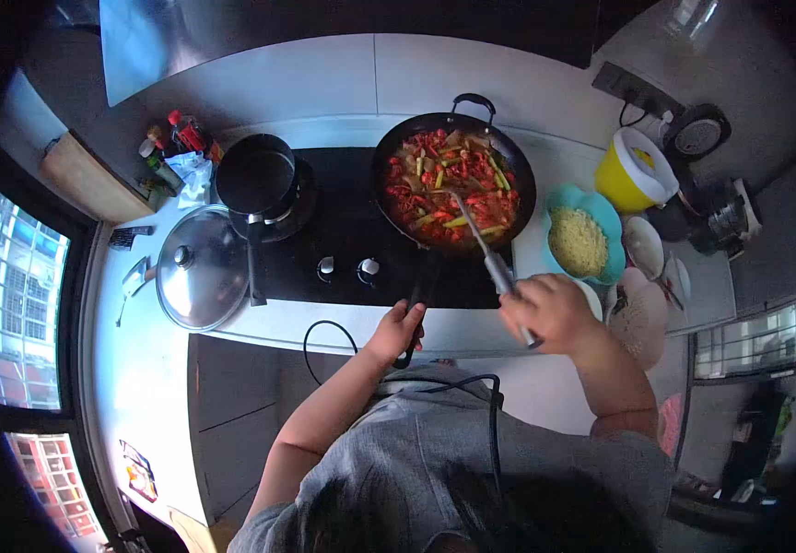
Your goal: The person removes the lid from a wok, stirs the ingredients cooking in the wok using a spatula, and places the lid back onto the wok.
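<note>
A black wok [381, 189] stands on the right side of the stove, full of red crayfish-like pieces and green stalks [458, 184] in brownish sauce. My left hand [398, 330] is closed around the wok's long black handle [426, 281], close to the counter's front edge. In my right hand [550, 313] is a spatula [495, 263] with a grey handle, gripped in a fist. Its metal end reaches down into the food near the middle of the wok; the tip is partly hidden by the food.
Left of the wok are a black saucepan [257, 175] on the other burner and a glass lid [203, 267]. To the right stand a turquoise bowl [612, 235] of pale yellow food, a yellow-and-white container [624, 180] and small bowls [642, 244]. Bottles [191, 136] line the back left.
</note>
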Demonstrator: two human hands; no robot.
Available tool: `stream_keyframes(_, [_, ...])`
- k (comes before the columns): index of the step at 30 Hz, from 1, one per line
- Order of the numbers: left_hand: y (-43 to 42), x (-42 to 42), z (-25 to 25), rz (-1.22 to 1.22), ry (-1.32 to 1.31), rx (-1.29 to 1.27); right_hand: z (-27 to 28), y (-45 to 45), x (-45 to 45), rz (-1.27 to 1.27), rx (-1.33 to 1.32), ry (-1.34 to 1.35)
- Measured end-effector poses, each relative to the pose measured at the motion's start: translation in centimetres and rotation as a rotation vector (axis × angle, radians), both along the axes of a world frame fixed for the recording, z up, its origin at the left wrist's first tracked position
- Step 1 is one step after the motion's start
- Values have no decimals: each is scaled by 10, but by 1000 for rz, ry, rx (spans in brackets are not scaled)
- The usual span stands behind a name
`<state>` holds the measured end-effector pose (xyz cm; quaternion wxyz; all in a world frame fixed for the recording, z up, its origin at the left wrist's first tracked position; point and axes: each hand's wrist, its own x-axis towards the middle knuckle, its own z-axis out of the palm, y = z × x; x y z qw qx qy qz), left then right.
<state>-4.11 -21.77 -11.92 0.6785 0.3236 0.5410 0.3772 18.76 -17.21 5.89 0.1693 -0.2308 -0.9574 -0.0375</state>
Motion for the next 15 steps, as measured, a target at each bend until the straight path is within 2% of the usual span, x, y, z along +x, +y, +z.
stream_keyframes(1, [0,0,-2,1,0,3,1,1,2,-19,-1,103])
stream_keyframes(6, [-1,1,-6,2,-15,5,-16,4,3,-64,9,160])
stream_keyframes(14, [1,-1,-1,-27,42,-16,-83,-1,3,-144,-39,157])
stream_keyframes(15, [2,-1,-1,-32,45,-13,-93,-6,3,-176,-113,195])
